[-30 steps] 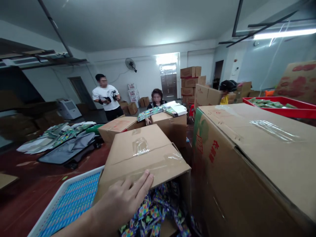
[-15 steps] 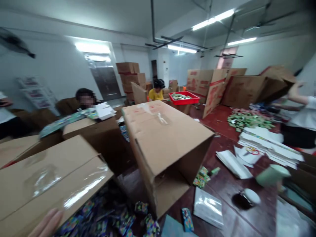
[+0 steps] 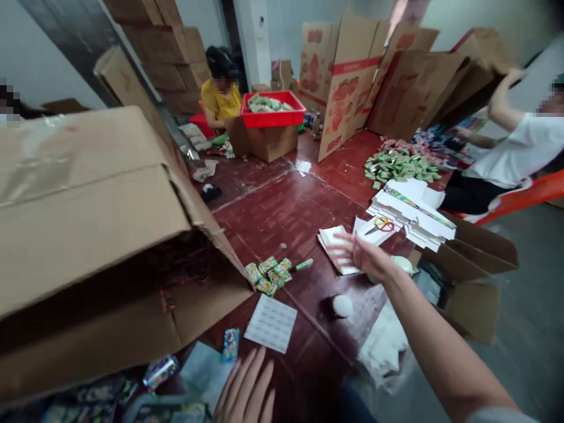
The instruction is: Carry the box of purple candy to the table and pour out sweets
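**Right hand stretched over the stack of white sheets, left hand flat at the bottom edge**

Out over the dark red floor (image 3: 282,205), the person's right hand (image 3: 365,258) is reached forward with fingers spread wide and blurred, holding nothing; it hovers at the near corner of a small stack of white sheets (image 3: 337,249), and whether the fingertips touch the paper cannot be told. Just beyond that stack lies a pair of scissors with red and yellow handles (image 3: 382,224) on a larger heap of flat white cartons (image 3: 414,214). A pale green rounded thing (image 3: 403,264) shows just behind the wrist, mostly hidden.

The left hand (image 3: 247,390) lies low at the frame's bottom edge, fingers straight and slightly apart, empty, pointing toward a white printed sheet (image 3: 271,323) that lies just ahead of it on the floor. Left of the white printed sheet is a small colourful packet (image 3: 230,345); beyond the sheet sits a cluster of green packets (image 3: 268,275); to its right, a white round object (image 3: 342,305).

A big cardboard box (image 3: 88,200) lies on its side left of the white printed sheet, its open mouth facing the camera, with colourful packets spilled under it.

Farther off, a person in a yellow top (image 3: 220,100) sits behind a red tray (image 3: 273,114) resting on a carton, and a person in a white shirt (image 3: 515,153) at the right holds up a cardboard flap beside a heap of green packets (image 3: 399,164).
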The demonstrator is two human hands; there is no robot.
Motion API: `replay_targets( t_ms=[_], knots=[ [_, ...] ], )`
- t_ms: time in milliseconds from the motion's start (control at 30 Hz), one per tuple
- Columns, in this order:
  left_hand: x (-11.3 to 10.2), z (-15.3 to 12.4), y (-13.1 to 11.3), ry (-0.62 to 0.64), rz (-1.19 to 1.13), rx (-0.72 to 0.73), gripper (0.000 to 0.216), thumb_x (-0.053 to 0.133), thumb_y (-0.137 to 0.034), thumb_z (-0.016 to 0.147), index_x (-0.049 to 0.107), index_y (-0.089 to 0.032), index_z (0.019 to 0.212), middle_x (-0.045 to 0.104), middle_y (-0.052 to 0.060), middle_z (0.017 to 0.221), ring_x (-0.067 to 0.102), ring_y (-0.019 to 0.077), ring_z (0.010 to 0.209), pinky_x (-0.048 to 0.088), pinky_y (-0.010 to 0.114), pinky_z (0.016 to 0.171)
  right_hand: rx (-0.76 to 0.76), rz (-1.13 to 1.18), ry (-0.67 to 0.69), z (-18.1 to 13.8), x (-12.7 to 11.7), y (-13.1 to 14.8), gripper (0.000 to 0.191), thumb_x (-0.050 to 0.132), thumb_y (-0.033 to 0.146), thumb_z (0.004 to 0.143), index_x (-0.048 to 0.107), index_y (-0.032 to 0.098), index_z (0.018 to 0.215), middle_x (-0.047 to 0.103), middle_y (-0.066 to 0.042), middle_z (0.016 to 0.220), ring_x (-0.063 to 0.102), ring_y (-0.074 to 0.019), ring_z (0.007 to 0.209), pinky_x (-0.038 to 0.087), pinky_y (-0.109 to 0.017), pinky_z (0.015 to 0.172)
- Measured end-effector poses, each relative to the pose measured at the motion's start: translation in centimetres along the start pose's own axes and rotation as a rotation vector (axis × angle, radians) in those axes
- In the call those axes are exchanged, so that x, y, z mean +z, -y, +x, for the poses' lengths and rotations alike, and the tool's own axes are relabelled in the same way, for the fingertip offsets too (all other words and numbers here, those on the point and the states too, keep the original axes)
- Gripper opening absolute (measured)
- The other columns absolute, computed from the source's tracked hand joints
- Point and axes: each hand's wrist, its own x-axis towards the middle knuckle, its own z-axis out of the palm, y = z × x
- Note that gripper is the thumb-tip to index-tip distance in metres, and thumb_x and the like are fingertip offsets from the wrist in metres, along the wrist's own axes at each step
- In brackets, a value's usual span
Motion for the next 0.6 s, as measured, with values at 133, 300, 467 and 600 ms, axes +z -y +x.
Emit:
replay_targets(
  t_ms=[133,300,467,600],
  knots=[
    [10.6,18.3,-2.3,0.219,-0.263,-0.467,0.054,0.039,-0.025,0.101,0.036,-0.016,0.154,0.021,0.009,0.168,0.017,0.0237,0.155,0.022,0.043,0.127,-0.091,0.084,-0.160,10.2,-3.1,7.1,0.077,0.036,0.076,0.093,0.037,0.020,0.147,0.057,-0.022,0.139,0.067,-0.0292,0.113,0.059,-0.046,0.089],
    [20.5,35.9,5.8,0.278,-0.174,-0.871,0.079,0.052,-0.038,0.093,0.025,0.004,0.154,0.019,0.033,0.162,0.020,0.0389,0.152,0.026,0.049,0.122,-0.102,-0.213,-0.304,20.0,-4.1,14.4,0.094,0.063,0.074,0.082,0.029,0.023,0.154,0.032,-0.023,0.159,0.055,-0.0353,0.129,0.052,-0.058,0.099],
    [28.3,39.6,12.2,0.434,-0.179,-1.179,0.123,0.066,-0.070,0.070,0.010,-0.011,0.162,-0.006,0.027,0.166,0.003,0.0537,0.150,0.019,0.078,0.109,-0.160,-0.353,-0.305,27.9,-6.4,21.3,0.113,0.082,0.071,0.063,0.034,0.020,0.153,0.035,-0.023,0.157,0.044,-0.0422,0.138,0.048,-0.061,0.103],
    [33.0,36.9,12.2,0.588,-0.159,-1.208,0.140,0.076,-0.067,0.055,-0.002,-0.024,0.162,-0.026,0.013,0.164,-0.021,0.0457,0.150,0.004,0.081,0.109,-0.052,-0.336,-0.256,37.0,-7.1,24.8,0.117,0.061,0.086,0.071,0.026,0.012,0.155,0.024,-0.035,0.158,0.050,-0.0422,0.133,0.052,-0.058,0.094]
  ],
)
